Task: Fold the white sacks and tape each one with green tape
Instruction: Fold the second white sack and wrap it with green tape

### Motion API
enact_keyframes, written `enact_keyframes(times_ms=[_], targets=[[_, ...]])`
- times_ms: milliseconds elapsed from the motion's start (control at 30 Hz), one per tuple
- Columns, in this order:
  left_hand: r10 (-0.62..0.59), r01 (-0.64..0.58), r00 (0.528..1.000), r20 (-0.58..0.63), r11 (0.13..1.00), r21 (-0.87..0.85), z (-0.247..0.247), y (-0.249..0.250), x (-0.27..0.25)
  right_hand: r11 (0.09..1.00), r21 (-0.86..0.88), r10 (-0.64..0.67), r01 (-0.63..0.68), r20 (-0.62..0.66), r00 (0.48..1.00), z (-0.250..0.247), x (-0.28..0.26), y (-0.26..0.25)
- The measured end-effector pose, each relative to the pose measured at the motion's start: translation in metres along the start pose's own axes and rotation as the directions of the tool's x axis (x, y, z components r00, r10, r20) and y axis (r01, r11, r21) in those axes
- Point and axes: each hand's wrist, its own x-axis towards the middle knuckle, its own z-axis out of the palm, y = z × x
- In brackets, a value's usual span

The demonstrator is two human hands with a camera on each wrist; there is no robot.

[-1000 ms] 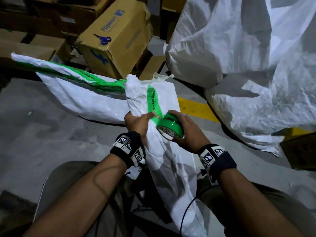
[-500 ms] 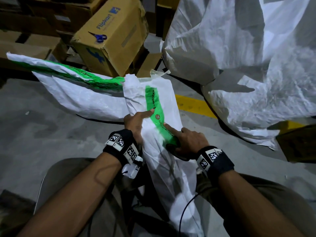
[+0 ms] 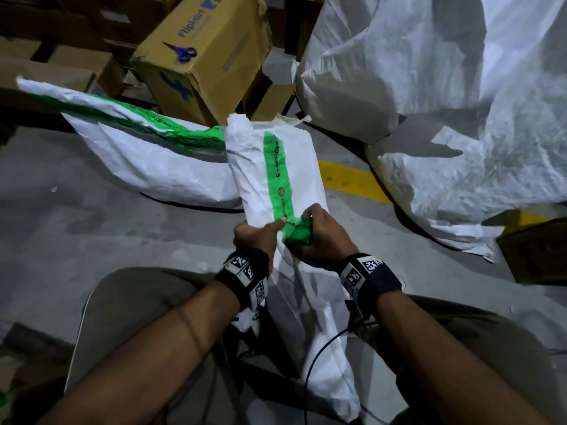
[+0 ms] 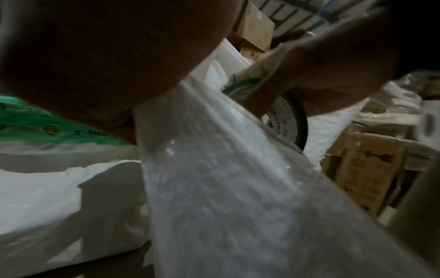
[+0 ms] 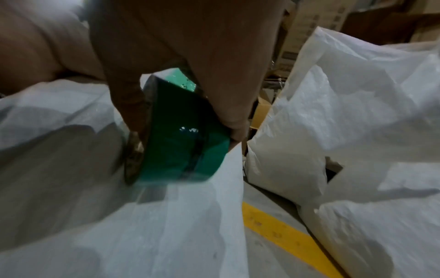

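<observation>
Between the knees: a folded white sack (image 3: 285,179) stands up from the person's lap and leans toward 12 o'clock, with a strip of green tape (image 3: 276,176) stuck down its front.
Right hand (image 3: 322,240): its fingers are curled tight round a green tape roll (image 3: 299,234), pressing the roll on the sack at the low end of the strip.
Roll up close: in the right wrist view the green tape roll (image 5: 181,139) sits between thumb and fingers, its flat side on the white sack (image 5: 166,216).
Left hand (image 3: 257,237): it holds the sack's left edge, and its thumb lies flat on the tape just beside the roll. How its other fingers lie behind the sack cannot be told.
At 10 o'clock: a second taped sack (image 3: 147,154) lies on the grey floor (image 3: 61,228), green tape along its top.
At 11 o'clock: a brown Flipkart box (image 3: 202,56), shut, with blue scissors (image 3: 181,52) lying on top. What is in the box cannot be seen.
At 2 o'clock: a heap of big white sacks (image 3: 445,102), crumpled and loose.
On the floor: a yellow line (image 3: 352,182) runs under the heap.
</observation>
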Motion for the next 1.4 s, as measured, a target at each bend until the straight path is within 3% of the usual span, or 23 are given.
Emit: enact_keyframes(times_ms=[167,300,400,467,567,633,767,867,967,1033,1100,1200,1267,1400], targets=[[-0.028,0.03,0.999,0.028,0.997,-0.077,0.002,0.018,0.02,0.988,0.157,0.026,-0.016,-0.064,0.998,-0.004,-0.008,0.009],[-0.015,0.022,0.998,0.063,0.993,-0.118,0.002,0.027,0.032,0.982,0.178,-0.044,0.061,-0.098,0.994,-0.013,-0.012,0.009],[-0.015,0.029,0.993,0.113,0.991,-0.129,0.002,0.033,0.031,0.996,0.079,-0.036,0.036,0.01,0.999,-0.024,-0.009,0.004],[-0.016,0.035,0.992,0.127,0.988,-0.148,0.001,0.036,0.031,0.999,0.043,0.012,-0.019,0.156,0.988,-0.03,-0.01,0.006],[-0.028,0.049,0.989,0.142,0.989,-0.143,-0.002,0.035,0.036,0.985,-0.122,0.16,-0.12,0.411,0.898,-0.034,-0.015,0.01],[-0.021,0.049,0.981,0.195,0.988,-0.143,-0.005,0.036,0.035,0.966,-0.252,0.169,-0.061,0.432,0.886,-0.031,-0.018,0.009],[-0.033,0.089,0.951,0.309,0.982,-0.168,-0.01,0.038,0.028,0.923,-0.384,0.165,-0.008,0.379,0.91,-0.015,-0.028,0.005],[-0.091,0.163,0.919,0.383,0.973,-0.161,-0.014,0.032,0.023,0.952,-0.306,0.118,0.005,0.382,0.917,-0.001,-0.033,0.003],[-0.181,0.29,0.849,0.497,0.945,-0.151,-0.021,0.02,0.014,0.96,-0.279,0.084,0.036,0.406,0.91,0.009,-0.032,0.0],[-0.18,0.303,0.826,0.534,0.941,-0.152,-0.029,0.011,0.006,0.952,-0.292,0.036,0.087,0.392,0.919,0.013,-0.032,-0.005],[-0.123,0.24,0.861,0.493,0.954,-0.181,-0.037,-0.001,0.0,0.943,-0.306,0.003,0.129,0.395,0.919,0.017,-0.031,-0.008],[-0.017,0.056,0.949,0.315,0.992,-0.115,-0.044,-0.018,-0.008,0.949,-0.279,-0.012,0.144,0.423,0.906,0.022,-0.024,-0.012],[0.022,-0.011,0.968,0.252,0.999,-0.045,-0.045,-0.027,-0.008,0.963,-0.25,0.016,0.1,0.421,0.907,0.025,-0.022,-0.016],[-0.001,-0.01,0.991,0.137,0.997,0.081,-0.041,-0.032,0.003,0.983,-0.183,0.044,0.01,0.287,0.957,0.03,-0.028,-0.023]])
